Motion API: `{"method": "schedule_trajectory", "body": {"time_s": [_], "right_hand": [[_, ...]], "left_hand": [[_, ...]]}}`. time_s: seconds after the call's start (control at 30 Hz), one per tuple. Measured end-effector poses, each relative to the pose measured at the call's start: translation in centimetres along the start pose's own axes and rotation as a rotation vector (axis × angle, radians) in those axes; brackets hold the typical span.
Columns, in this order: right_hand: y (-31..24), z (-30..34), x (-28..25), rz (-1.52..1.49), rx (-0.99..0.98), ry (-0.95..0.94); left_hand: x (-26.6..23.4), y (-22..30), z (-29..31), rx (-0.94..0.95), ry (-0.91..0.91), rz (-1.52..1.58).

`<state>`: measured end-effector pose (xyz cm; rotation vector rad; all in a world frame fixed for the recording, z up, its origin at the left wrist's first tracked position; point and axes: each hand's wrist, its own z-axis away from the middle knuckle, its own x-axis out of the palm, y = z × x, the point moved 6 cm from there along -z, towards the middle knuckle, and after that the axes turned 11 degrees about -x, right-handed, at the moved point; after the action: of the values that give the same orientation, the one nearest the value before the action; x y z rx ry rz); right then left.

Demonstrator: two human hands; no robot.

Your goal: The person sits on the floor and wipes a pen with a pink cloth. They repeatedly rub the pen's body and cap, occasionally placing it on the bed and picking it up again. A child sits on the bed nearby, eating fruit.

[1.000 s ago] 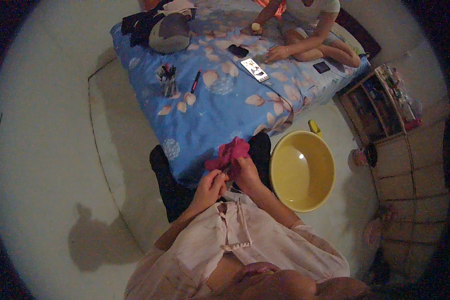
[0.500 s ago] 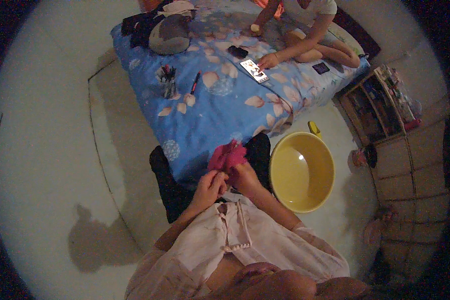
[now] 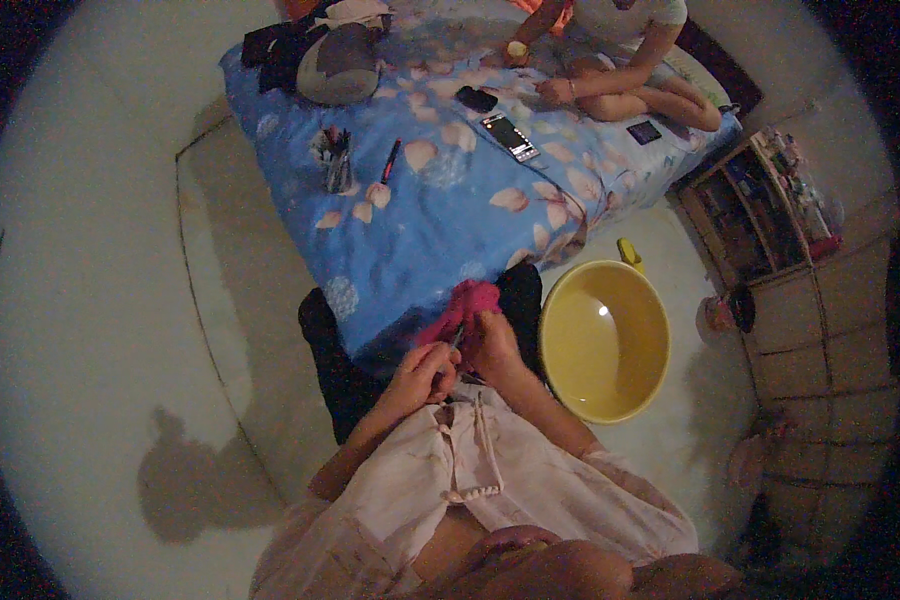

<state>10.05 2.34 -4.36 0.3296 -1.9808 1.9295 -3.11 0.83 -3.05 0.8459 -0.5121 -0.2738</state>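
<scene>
In front of my lap, both hands work close together at a bright pink piece of soft, crumpled fabric (image 3: 475,296). My right hand (image 3: 491,348) is closed on it, with the fabric bunched above and to the left of the fingers. My left hand (image 3: 425,372) is closed just left of it, fingers curled in a pinch. A thin, greyish stick-like tool (image 3: 458,336) pokes up from the left fingers toward the fabric; its exact kind is too small to tell. Part of the fabric hangs behind the left fingertips.
A blue flowered bed (image 3: 410,230) lies ahead, holding a pen cup (image 3: 337,170), a red-black pen (image 3: 391,160), a phone (image 3: 510,136) and a grey cushion (image 3: 338,65). Another person (image 3: 620,80) sits on it. A yellow tub (image 3: 606,385) stands at right, near a shelf (image 3: 755,210).
The pink fabric is turned and spread differently, its top shifted right. My right hand has risen slightly and turned. The other person's hand has drawn back from the phone, whose screen is darker.
</scene>
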Motion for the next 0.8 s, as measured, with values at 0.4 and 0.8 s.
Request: {"method": "schedule_trajectory", "body": {"time_s": [0.4, 0.8], "right_hand": [[0.7, -0.5, -0.4, -0.361, 0.160, 0.133], [0.9, -0.7, -1.2, -0.395, 0.076, 0.203]], "left_hand": [[0.6, 1.0, 0.0, 0.115, 0.097, -0.205], [0.6, 1.0, 0.4, 0.261, 0.223, -0.413]]}}
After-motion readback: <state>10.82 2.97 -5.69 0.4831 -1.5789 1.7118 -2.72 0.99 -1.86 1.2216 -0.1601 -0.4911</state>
